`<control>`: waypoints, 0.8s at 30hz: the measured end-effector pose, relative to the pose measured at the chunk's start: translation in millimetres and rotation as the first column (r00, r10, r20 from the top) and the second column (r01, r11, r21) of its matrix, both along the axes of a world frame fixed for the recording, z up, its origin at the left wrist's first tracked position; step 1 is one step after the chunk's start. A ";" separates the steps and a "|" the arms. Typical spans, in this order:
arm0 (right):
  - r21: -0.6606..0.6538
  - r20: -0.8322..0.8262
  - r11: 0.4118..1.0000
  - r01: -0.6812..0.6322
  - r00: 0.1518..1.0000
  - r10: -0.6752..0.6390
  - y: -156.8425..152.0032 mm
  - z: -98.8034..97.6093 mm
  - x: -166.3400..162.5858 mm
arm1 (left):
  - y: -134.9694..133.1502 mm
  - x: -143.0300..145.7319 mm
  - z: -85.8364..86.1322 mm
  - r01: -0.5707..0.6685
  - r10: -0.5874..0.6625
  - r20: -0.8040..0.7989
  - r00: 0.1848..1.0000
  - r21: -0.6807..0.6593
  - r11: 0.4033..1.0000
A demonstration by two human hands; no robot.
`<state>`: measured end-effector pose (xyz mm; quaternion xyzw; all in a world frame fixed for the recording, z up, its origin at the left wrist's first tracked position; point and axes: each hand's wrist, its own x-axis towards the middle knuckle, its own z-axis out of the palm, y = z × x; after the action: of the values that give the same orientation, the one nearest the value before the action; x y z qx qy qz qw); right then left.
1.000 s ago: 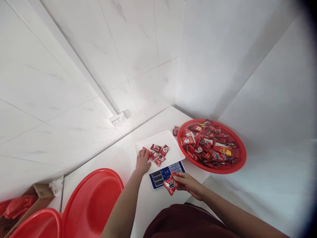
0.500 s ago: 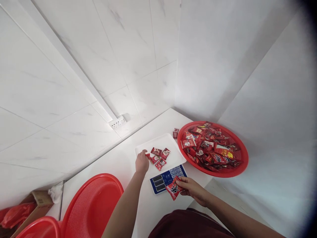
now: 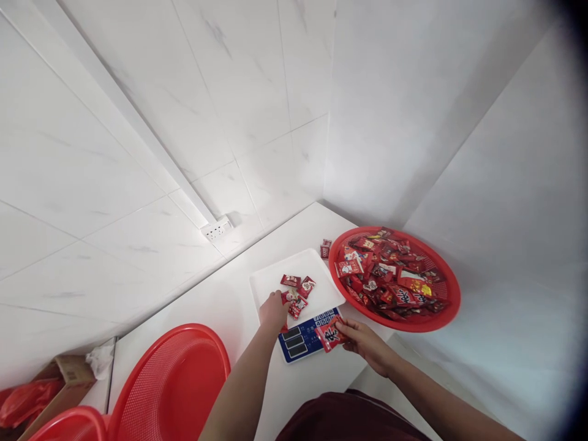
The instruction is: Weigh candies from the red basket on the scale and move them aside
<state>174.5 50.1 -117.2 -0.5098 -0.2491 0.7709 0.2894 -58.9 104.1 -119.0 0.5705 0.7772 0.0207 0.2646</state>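
My right hand (image 3: 365,346) pinches a red snack packet (image 3: 331,334) with black and white lettering, holding it above the scale's blue keypad panel (image 3: 301,343). My left hand (image 3: 274,311) is over the near left part of the white weighing tray (image 3: 266,277). Its fingers are curled round a small red packet (image 3: 284,326), which is mostly covered by the hand. Beside those fingertips, several small wrapped packets (image 3: 307,285) lie on the tray.
To the right stands a red mesh basket (image 3: 452,294) piled with red packets. Small packets (image 3: 325,248) lie on the white table between tray and basket. At lower left are a larger red basket (image 3: 172,373), another red basket (image 3: 73,425) and a cardboard box (image 3: 76,373).
My left hand has moved right and nearer to me over the tray, now covering part of the packets. My right hand has shifted slightly right and up, tilting its packet flatter.
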 end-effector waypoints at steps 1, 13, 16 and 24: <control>-0.002 -0.001 0.999 0.052 0.999 -0.052 4.9 0.1 4.1 | -0.9 0.2 1.1 0.002 -0.002 -0.006 1.000 0.010 1.000; -0.048 0.053 0.831 0.555 0.832 -0.553 55.3 -12.4 52.9 | -81.2 -76.8 61.3 -0.276 0.294 -0.067 0.954 0.193 0.941; -0.050 0.065 0.823 0.565 0.825 -0.562 55.2 -19.5 54.7 | -126.4 -119.3 74.3 -0.433 0.458 -0.177 0.871 0.161 0.887; -0.028 0.064 0.855 0.519 0.854 -0.516 53.8 -22.0 54.6 | -143.9 -108.6 49.7 -0.325 0.361 -0.272 0.892 0.171 0.930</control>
<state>229.1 103.9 -139.2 -0.5851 -0.0937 0.6558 0.4677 -167.5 -39.7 -69.4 0.4356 0.8940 0.0277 0.1015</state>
